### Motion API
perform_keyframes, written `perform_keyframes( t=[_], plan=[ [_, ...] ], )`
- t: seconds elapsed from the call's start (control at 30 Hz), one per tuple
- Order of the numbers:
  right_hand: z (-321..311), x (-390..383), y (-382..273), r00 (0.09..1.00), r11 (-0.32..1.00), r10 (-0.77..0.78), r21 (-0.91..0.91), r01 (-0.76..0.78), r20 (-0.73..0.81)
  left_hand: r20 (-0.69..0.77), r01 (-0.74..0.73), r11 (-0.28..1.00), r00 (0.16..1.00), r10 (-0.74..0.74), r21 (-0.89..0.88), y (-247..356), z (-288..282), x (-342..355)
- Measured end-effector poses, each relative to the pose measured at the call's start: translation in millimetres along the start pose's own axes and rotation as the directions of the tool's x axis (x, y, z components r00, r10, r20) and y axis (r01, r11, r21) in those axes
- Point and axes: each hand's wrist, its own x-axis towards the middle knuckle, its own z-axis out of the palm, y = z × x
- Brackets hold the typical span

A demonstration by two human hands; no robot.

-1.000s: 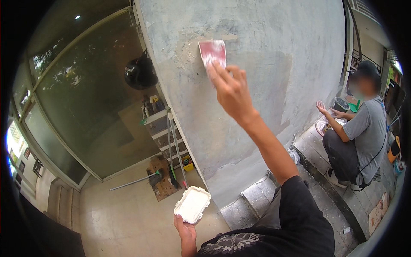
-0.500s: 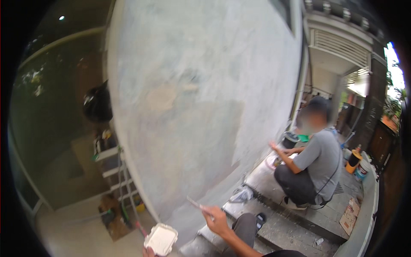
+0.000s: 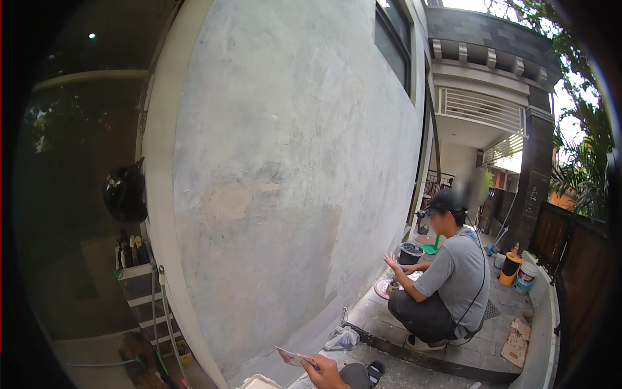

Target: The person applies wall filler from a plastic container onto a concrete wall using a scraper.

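Observation:
At the bottom centre my right hand (image 3: pixel 322 371) grips a flat putty scraper (image 3: pixel 291 356) with a pale-smeared blade, held low before the wall. The edge of a white container (image 3: pixel 259 384) shows beside it at the lower border; my left hand is out of sight. Ahead stands a pale, patchily plastered wall (image 3: pixel 278 123) with a beige filled patch (image 3: pixel 227 201).
A co-worker (image 3: pixel 447 272) crouches on the upper step, near a bucket (image 3: pixel 411 254), paint containers (image 3: pixel 510 267) and a board (image 3: pixel 517 340). A plastic bag (image 3: pixel 343 338) lies by the step. A ladder (image 3: pixel 139 292) and helmet (image 3: pixel 123 191) are left; a fence (image 3: pixel 583 259) is right.
My right hand and scraper have come down from the wall. The view has tilted up and turned right, so the white container has dropped mostly out of frame.

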Motion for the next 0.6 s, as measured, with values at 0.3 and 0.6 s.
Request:
perform_keyframes(
  t=[0.3,0.6],
  plan=[
    [-2,26,-33,0.983,0.915,0.086,0.378,-0.143,0.163,0.008,-0.165,0.984,0.986,0.166,-0.065,9,3,10],
    [-19,21,-51,0.967,0.831,0.117,0.511,-0.219,0.225,-0.004,-0.208,0.971,0.978,0.209,-0.121,23,17,-4]
  ],
)
